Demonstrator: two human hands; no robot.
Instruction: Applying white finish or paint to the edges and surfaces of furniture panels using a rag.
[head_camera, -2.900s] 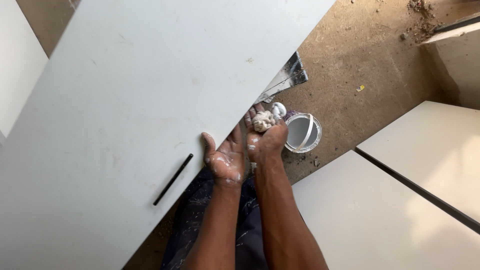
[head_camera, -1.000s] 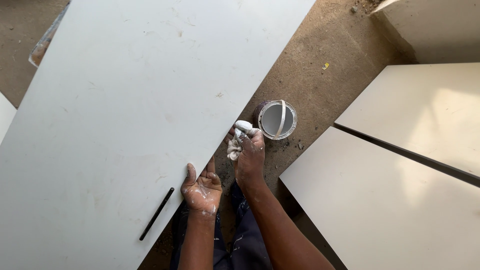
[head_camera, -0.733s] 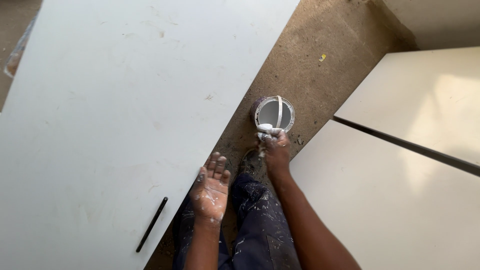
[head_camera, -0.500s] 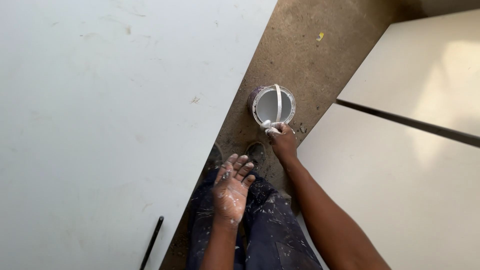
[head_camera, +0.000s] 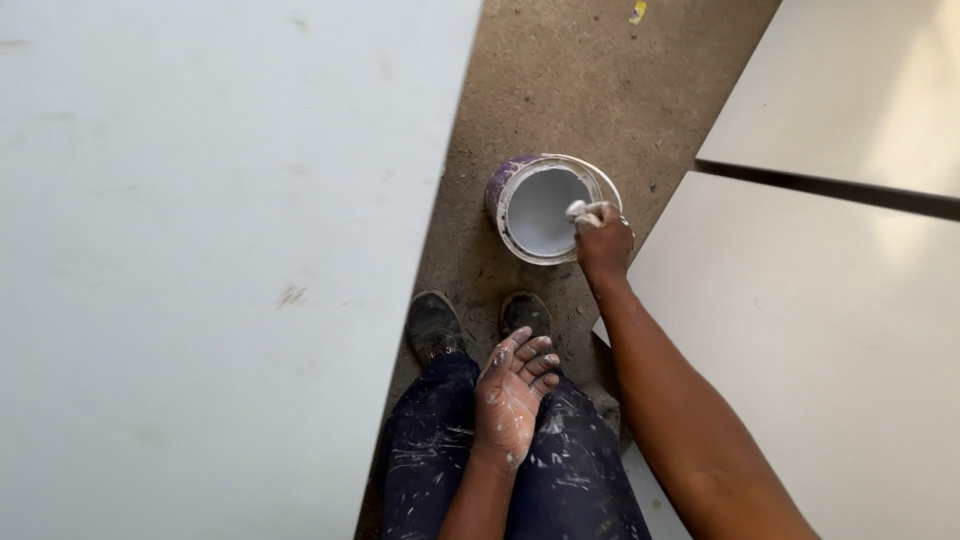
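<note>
Right hand: the right hand (head_camera: 603, 243) is closed around a small white lump (head_camera: 582, 211), maybe a rag or a blob of filler; it is too small to tell which. The hand sits at the right rim of the paint can.
White lump: it sticks out of the fist toward the left, over the can's open top. Its long way runs left to right.
Paint can: the paint can (head_camera: 548, 206) stands upright in the upper middle of the frame. Its open mouth faces up. The inside is white and the outside looks purple.
Left hand: the left hand (head_camera: 510, 395) is open, palm up, fingers spread a little, and holds nothing. It has white smears and hangs over the knees, low in the middle.
Legs: dark trousers (head_camera: 455, 470) with white splashes; two dark shoes (head_camera: 433, 325) just below the can.
Floor: brown, gritty ground (head_camera: 590, 80).
Boards: a big white board (head_camera: 210, 260) fills the left side. Two pale boards (head_camera: 830, 330) lie on the right.
</note>
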